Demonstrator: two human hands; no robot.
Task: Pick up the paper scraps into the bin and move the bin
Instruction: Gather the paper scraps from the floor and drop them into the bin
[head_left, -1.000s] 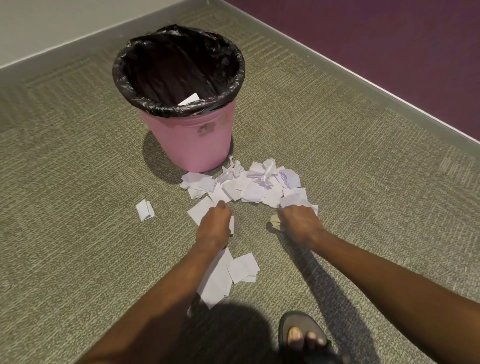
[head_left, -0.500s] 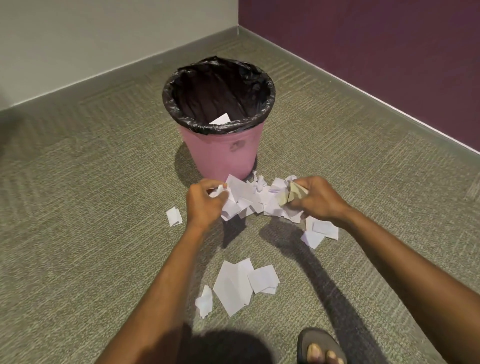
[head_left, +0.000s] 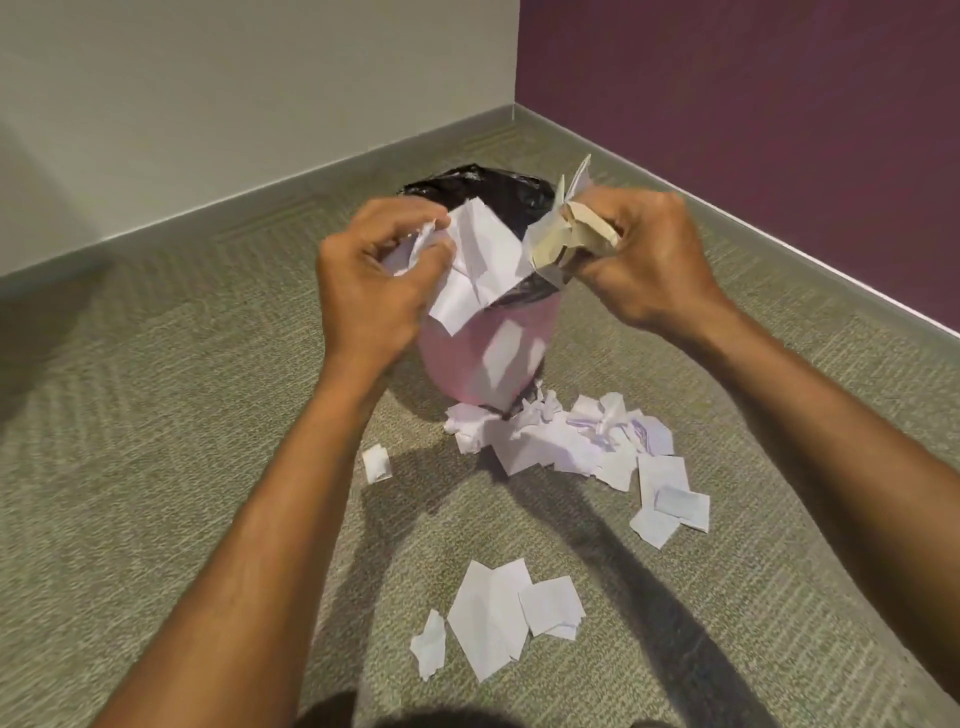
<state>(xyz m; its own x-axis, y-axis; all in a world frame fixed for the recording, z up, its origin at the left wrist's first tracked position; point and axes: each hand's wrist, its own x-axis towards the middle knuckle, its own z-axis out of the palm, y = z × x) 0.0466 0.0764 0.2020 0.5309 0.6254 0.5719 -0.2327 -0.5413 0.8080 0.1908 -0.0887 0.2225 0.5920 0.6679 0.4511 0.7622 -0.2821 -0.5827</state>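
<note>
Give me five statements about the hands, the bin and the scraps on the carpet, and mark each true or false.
1. Both hands hold paper above the bin. True: the left hand grips white scraps and the right hand grips crumpled beige paper over the pink bin.
2. The bin has a black liner. True: a black bag covers its rim.
3. The carpet is cleared of paper. False: a pile of scraps lies at the bin's base, with more pieces nearer the person.
4. The bin lies tipped on its side. False: it stands upright.
5. The bin stands against the purple wall. False: carpet shows between them.
</note>
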